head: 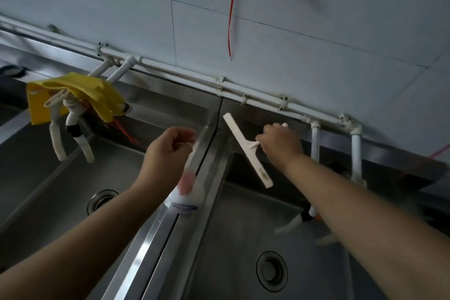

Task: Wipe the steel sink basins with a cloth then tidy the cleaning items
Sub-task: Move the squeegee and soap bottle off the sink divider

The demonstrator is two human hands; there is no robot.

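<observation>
Head view: tidying stage; right hand [280, 143] grips squeegee [247, 150], left hand [168, 151] grips spray bottle [186, 192]; both need stowing.

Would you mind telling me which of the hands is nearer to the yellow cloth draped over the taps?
Left. The left hand is just right of the yellow cloth; the right hand is farther right, gripping the squeegee.

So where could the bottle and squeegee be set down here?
Bare steel shows on the left basin floor around its drain, and on the right basin floor ahead of its drain. The back ledge between the two tap sets is also bare. It is crowded under the yellow cloth on the left taps and near the right taps.
</observation>
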